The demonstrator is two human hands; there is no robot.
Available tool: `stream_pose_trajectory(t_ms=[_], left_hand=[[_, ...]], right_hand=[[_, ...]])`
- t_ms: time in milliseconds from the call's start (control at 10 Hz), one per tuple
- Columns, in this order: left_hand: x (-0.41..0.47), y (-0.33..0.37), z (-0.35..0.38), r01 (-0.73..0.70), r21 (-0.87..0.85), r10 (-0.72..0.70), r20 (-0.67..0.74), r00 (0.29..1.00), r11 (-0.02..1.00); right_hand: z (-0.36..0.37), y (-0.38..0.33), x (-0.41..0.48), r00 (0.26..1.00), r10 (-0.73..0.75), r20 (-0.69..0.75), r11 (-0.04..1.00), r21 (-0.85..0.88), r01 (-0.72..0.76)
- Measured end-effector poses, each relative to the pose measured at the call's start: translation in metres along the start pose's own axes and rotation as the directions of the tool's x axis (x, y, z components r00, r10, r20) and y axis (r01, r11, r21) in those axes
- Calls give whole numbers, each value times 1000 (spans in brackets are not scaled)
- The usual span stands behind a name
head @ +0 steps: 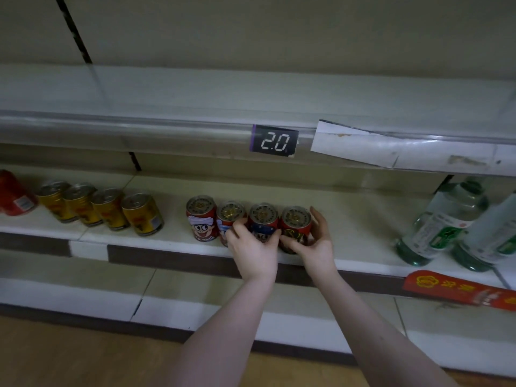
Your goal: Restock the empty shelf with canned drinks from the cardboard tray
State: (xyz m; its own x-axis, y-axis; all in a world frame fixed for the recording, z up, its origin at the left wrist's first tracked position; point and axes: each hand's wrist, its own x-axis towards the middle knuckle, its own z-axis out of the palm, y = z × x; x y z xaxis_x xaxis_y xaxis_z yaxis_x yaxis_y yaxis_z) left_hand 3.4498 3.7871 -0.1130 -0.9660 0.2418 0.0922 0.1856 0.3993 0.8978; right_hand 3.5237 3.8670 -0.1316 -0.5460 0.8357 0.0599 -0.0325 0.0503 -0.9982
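Left hand (252,247) grips third can (264,217), right hand (315,243) cups end can (296,219), both upright. Row runs left-right; bare shelf (363,219) lies right, nearer the right hand.

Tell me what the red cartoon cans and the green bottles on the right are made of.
Red cans: most likely metal with glossy printed sides; their bare silvery tops with gold pull tabs shine. Green bottles: probably clear tinted plastic, with see-through walls and paper-like labels; glass cannot be ruled out.
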Motion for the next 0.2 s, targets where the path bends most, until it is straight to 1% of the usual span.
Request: stream_pose_trajectory(t_ms=[100,200], left_hand=[[-2,9,-13,14,-155,-13,4,1000,988],[-4,28,-28,102,-298,-63,138,988,949]], right_hand=[[2,-20,-9,999,29,-32,999,35,-28],[8,-58,-19,1000,12,-18,1000,24,-12]])
